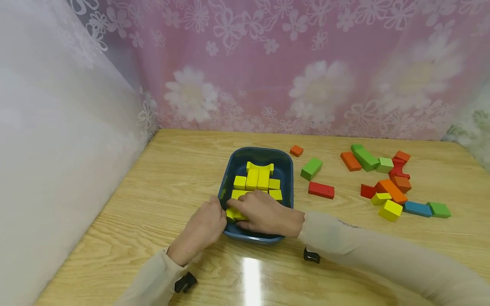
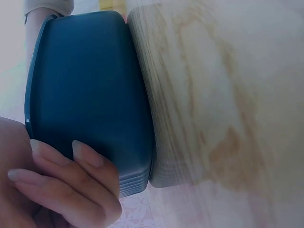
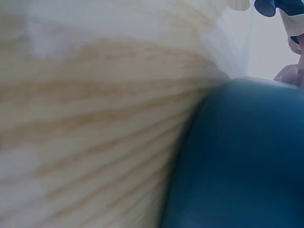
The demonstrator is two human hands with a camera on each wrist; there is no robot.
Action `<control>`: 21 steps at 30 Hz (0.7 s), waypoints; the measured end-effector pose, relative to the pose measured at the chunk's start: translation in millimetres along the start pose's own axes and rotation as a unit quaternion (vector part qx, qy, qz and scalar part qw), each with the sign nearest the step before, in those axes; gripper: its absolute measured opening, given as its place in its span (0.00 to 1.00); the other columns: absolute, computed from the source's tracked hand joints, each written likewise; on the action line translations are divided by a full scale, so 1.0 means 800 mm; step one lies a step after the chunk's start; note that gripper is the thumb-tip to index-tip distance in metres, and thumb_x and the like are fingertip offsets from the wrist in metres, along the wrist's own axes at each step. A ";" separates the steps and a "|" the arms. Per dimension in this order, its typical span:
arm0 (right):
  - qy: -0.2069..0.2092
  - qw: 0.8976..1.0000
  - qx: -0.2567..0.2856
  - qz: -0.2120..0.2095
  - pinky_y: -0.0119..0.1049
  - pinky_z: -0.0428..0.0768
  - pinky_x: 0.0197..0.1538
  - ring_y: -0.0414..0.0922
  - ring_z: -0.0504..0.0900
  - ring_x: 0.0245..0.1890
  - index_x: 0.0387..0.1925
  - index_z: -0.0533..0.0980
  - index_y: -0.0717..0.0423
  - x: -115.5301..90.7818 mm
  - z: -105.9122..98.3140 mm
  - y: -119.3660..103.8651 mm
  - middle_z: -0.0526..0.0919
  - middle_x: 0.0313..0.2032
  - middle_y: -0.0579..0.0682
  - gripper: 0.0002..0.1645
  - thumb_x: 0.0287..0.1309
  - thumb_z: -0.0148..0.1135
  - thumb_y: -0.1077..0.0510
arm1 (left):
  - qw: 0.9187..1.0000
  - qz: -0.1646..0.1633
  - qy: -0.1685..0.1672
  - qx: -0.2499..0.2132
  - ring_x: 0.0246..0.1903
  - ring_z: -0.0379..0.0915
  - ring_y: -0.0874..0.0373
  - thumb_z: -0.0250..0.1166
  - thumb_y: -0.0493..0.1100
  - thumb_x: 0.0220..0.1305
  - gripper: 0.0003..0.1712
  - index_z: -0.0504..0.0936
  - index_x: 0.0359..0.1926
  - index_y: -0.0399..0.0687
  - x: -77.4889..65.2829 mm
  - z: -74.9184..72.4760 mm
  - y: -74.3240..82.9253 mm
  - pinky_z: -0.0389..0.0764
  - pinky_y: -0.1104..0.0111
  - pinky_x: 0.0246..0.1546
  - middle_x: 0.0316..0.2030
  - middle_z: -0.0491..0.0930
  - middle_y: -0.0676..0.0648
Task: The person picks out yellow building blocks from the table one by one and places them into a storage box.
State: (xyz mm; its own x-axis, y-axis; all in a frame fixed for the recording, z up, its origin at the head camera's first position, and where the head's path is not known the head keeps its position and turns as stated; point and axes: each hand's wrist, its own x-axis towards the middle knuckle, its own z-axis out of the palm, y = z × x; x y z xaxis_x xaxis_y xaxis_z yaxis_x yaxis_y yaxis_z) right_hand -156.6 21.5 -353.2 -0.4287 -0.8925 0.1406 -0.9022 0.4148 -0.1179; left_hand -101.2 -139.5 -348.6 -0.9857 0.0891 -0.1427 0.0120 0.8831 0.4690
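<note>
A dark blue plastic bin (image 1: pixel 264 240) stands on the table with several yellow blocks (image 1: pixel 251 179) laid out inside. At its far end is a yellow block with a curved cut-out (image 1: pixel 249 166). My left hand (image 1: pixel 206 221) grips the bin's near left rim, its curled fingers (image 2: pixel 76 178) against the outer wall in the left wrist view. Reaching over the bin from the right, my right hand (image 1: pixel 264 212) holds a yellow block (image 1: pixel 234 213) near the left wall, between thumb and fingers. In the right wrist view only the bin's outer wall (image 3: pixel 247 161) shows up close.
To the bin's right lie a green block (image 1: pixel 311 168), a red block (image 1: pixel 321 190) and a small orange block (image 1: pixel 296 150). Farther right is a loose group with an orange block (image 1: pixel 391 192), a yellow block (image 1: pixel 390 211) and a blue block (image 1: pixel 417 208). A flowered curtain (image 1: pixel 245 63) hangs behind the table.
</note>
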 end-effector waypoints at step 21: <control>0.067 0.998 -0.005 0.012 0.48 0.77 0.49 0.48 0.76 0.45 0.46 0.77 0.53 -0.053 -0.046 0.029 0.81 0.45 0.52 0.24 0.45 0.70 0.52 | 1.000 -0.021 -0.010 0.010 0.15 0.67 0.54 0.42 0.37 0.66 0.14 0.66 0.42 0.25 0.001 -0.001 0.003 0.66 0.71 0.10 0.24 0.69 0.39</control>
State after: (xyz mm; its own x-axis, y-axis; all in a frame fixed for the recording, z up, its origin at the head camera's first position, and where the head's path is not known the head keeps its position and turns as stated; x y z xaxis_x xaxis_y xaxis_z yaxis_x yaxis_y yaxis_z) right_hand -161.0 75.8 -326.0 -0.4517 -0.8508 0.2684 -0.8919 0.4380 -0.1127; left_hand -102.1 -137.5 -346.5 -0.9819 0.0609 -0.1794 -0.0259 0.8950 0.4453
